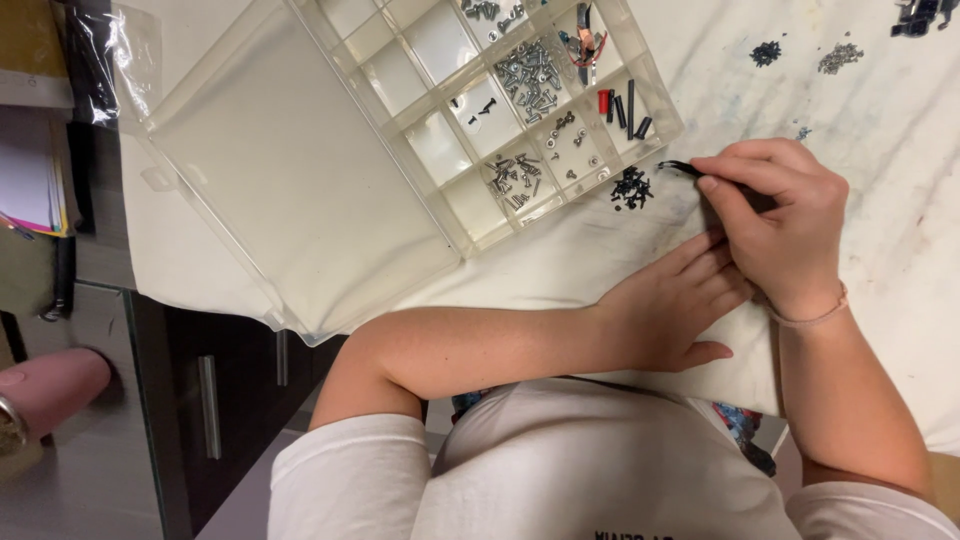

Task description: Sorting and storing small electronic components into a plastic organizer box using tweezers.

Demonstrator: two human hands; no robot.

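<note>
at the far left a dark desk edge point(100, 250) is seen, with a pink rounded object point(50, 385) low down and a stack of papers point(30, 170) above it; a drawer front with a metal handle point(209, 405) lies just beside them. a pale cloth point(880, 110), marked with faint grey and reddish stains, is spread over the work surface from there to the right edge.

on the cloth a clear plastic organiser box point(480, 120) is laid open, its flat lid point(290, 180) hanging a little over the near edge of the surface. several of its compartments are filled with small silver screws point(530, 85), others with black and red spacers point(620, 105).

just right of the box, on bare cloth, a small heap of black screws point(631, 188) is found. the left hand point(675, 310) is laid flat on the cloth near the front edge, fingers stretched out and together, nothing gripped. the right hand point(780, 215) is held above it, its fingers pinched closed on black tweezers point(690, 169), whose tips are pointed at the heap and stand just short of it.

further right, two more small piles of dark and grey parts point(840, 57) are set near the top edge, well apart from the hands. between these piles and the hands a broad stretch of cloth is left open.
</note>
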